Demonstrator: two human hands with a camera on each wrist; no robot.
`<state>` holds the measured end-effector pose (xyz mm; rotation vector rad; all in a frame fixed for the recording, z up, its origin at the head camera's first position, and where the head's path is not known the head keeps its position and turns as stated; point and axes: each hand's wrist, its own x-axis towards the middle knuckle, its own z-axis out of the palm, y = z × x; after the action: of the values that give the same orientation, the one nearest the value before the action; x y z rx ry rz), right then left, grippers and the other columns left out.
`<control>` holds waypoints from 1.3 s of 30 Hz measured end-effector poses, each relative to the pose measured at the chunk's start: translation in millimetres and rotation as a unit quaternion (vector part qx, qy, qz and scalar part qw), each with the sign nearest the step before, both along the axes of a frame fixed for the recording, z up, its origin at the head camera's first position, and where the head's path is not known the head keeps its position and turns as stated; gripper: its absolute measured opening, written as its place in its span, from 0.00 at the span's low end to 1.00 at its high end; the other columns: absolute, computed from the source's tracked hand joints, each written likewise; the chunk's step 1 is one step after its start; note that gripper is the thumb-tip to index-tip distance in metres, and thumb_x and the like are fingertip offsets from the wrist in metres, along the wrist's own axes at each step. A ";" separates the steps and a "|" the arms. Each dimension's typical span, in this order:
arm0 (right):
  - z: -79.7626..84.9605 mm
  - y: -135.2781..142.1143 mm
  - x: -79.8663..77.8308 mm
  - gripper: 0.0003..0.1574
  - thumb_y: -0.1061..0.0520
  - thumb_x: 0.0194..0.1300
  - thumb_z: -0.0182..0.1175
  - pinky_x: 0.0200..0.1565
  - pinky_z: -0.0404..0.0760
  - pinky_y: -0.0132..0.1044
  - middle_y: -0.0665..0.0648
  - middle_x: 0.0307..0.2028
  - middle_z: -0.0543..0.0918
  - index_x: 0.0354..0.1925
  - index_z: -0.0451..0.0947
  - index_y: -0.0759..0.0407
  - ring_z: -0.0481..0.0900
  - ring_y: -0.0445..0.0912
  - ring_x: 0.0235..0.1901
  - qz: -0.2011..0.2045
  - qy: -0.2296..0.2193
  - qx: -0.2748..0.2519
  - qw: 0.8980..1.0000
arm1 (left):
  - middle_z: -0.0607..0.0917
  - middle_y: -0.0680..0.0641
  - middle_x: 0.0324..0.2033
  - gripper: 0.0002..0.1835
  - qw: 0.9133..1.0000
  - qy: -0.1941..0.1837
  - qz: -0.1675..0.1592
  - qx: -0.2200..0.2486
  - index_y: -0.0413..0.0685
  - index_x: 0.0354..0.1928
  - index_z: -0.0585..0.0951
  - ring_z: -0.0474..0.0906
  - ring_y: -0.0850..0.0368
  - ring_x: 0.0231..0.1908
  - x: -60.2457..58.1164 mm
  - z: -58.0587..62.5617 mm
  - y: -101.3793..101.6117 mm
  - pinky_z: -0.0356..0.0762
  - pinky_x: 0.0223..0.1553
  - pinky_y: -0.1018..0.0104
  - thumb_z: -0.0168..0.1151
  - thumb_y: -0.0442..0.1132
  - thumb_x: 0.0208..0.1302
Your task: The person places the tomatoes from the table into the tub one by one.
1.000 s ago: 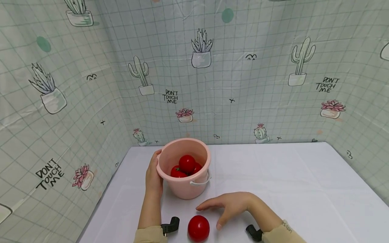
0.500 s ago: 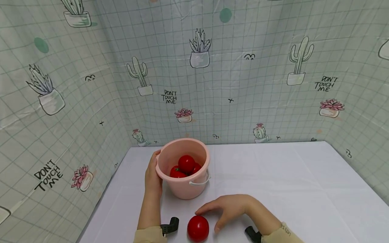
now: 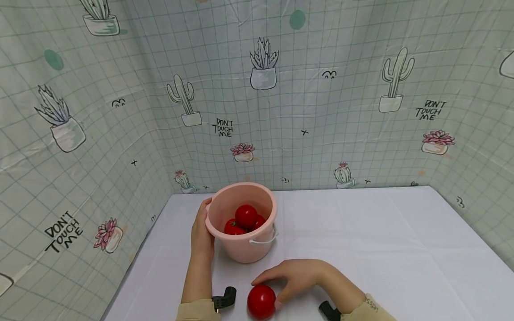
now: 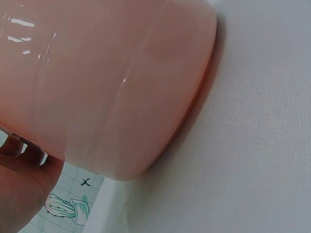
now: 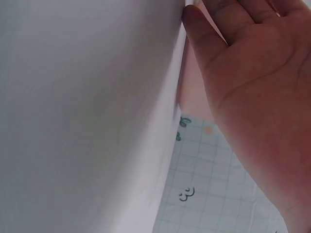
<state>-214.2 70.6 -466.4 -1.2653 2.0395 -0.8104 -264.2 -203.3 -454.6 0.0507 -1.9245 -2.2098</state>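
A pink bucket (image 3: 245, 247) stands on the white table, with several red tomatoes (image 3: 246, 216) inside. My left hand (image 3: 202, 236) holds the bucket's left side, its fingertips up at the rim. The left wrist view shows the bucket wall close up, with the fingers (image 4: 33, 158) bent against it. In front of the bucket, one loose tomato (image 3: 261, 302) sits on the table. My right hand (image 3: 299, 276) arches over its far right side, fingers spread and thumb at its right edge. Firm grip is not visible. In the right wrist view the palm (image 5: 257, 92) shows, but no tomato.
The bucket's white handle (image 3: 263, 241) hangs down on its right side. White cloth covers the table (image 3: 373, 240). A grid-patterned curtain (image 3: 305, 102) with cactus drawings rises behind and at both sides. Each wrist carries a small black camera (image 3: 228, 298).
My right hand has moved left and toward me, from beside the loose tomato to around its edge. The left hand and the bucket have stayed in place.
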 end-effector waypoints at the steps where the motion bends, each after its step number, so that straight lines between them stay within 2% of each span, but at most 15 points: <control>1: 0.4 -0.5 0.5 0.38 0.45 0.61 0.65 0.60 0.76 0.34 0.39 0.63 0.76 0.69 0.67 0.37 0.72 0.32 0.61 0.000 0.000 -0.001 1.000 | 0.72 0.61 0.66 0.22 1.000 -0.001 0.001 0.001 0.70 0.66 0.71 0.65 0.60 0.68 0.1 0.1 0.1 0.67 0.69 0.53 0.41 0.58 0.76; 4: 0.6 -2.1 1.8 0.39 0.46 0.61 0.65 0.59 0.76 0.33 0.39 0.63 0.76 0.70 0.67 0.37 0.72 0.31 0.60 0.003 0.002 -0.004 1.000 | 0.72 0.60 0.67 0.23 1.000 -0.002 0.000 0.006 0.67 0.68 0.70 0.64 0.60 0.68 0.2 0.7 0.0 0.66 0.70 0.52 0.41 0.58 0.76; 9: -1.3 -4.0 2.7 0.35 0.47 0.62 0.65 0.56 0.77 0.31 0.38 0.59 0.78 0.66 0.71 0.36 0.74 0.30 0.57 -0.001 0.009 -0.012 1.000 | 0.71 0.60 0.67 0.25 1.000 -0.003 -0.004 0.011 0.63 0.70 0.68 0.63 0.59 0.69 0.7 1.3 0.2 0.64 0.71 0.52 0.41 0.57 0.76; 14: -3.2 -4.9 1.4 0.32 0.47 0.61 0.67 0.54 0.78 0.29 0.37 0.57 0.80 0.64 0.73 0.36 0.75 0.30 0.55 -0.011 0.003 -0.022 1.000 | 0.72 0.62 0.66 0.24 1.000 -0.005 -0.003 0.005 0.65 0.70 0.68 0.64 0.61 0.68 1.5 1.8 0.4 0.66 0.70 0.54 0.42 0.57 0.76; 20: -4.3 -2.8 -1.4 0.32 0.49 0.60 0.68 0.54 0.78 0.30 0.36 0.55 0.81 0.62 0.74 0.34 0.75 0.30 0.54 -0.024 0.005 -0.027 0.999 | 0.72 0.60 0.67 0.23 1.000 0.002 -0.004 0.002 0.67 0.68 0.69 0.64 0.60 0.68 1.1 1.8 1.1 0.66 0.70 0.52 0.42 0.57 0.76; 26: 0.8 0.1 -3.6 0.32 0.50 0.60 0.69 0.56 0.78 0.32 0.36 0.56 0.80 0.62 0.74 0.33 0.75 0.30 0.55 -0.031 -0.004 -0.037 0.999 | 0.73 0.62 0.65 0.21 1.000 -0.005 0.000 0.008 0.71 0.65 0.72 0.65 0.60 0.67 -0.7 0.8 2.3 0.67 0.69 0.53 0.43 0.59 0.74; 32: 17.6 1.9 -8.0 0.32 0.50 0.60 0.69 0.58 0.80 0.37 0.36 0.57 0.80 0.62 0.74 0.34 0.76 0.33 0.58 -0.031 -0.009 -0.048 0.998 | 0.74 0.62 0.64 0.21 1.000 0.000 0.003 0.015 0.69 0.64 0.74 0.66 0.61 0.66 -1.9 1.3 3.6 0.66 0.69 0.54 0.42 0.58 0.75; 39: 56.3 4.8 -24.3 0.33 0.47 0.59 0.69 0.61 0.78 0.47 0.38 0.59 0.79 0.63 0.74 0.34 0.76 0.37 0.61 -0.047 -0.011 -0.058 0.997 | 0.74 0.63 0.64 0.21 1.000 -0.014 0.002 0.010 0.72 0.64 0.73 0.65 0.62 0.66 -1.4 1.3 1.5 0.66 0.69 0.54 0.43 0.59 0.74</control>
<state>-238.5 75.4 -410.1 -1.2232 2.0727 -0.9946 -265.6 -201.8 -453.3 0.0889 -1.9142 -2.2368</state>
